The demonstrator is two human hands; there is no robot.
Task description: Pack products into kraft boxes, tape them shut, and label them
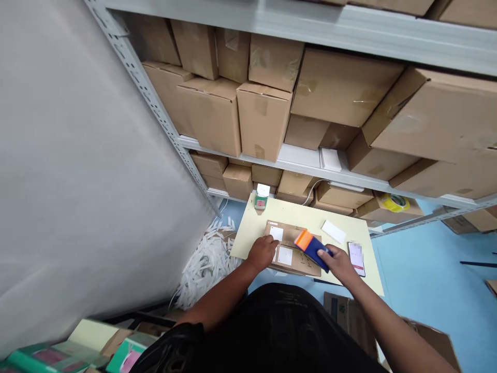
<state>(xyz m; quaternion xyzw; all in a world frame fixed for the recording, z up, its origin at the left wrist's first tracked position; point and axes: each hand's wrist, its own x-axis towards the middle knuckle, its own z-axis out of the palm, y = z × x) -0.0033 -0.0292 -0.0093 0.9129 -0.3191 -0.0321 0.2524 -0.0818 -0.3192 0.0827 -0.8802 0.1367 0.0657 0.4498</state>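
Note:
On the small cream table lies a flat brown cardboard box (293,237) with white labels on top. My left hand (263,252) rests on the box's left end, its fingers lying against the surface beside the labels; it grips nothing that I can see. Over the box's right part, my right hand (334,261) is closed round a flat dark-blue object with an orange end (313,248). The orange end points left, toward the middle of the box. Exactly what kind of object this is does not show.
The cream table (243,235) also bears a phone (356,258), a white card (334,231) and a green box (261,198). Behind stands a metal shelf (298,155) of cardboard boxes, with yellow tape (395,202) on one. Paper strips (205,267) heap at left.

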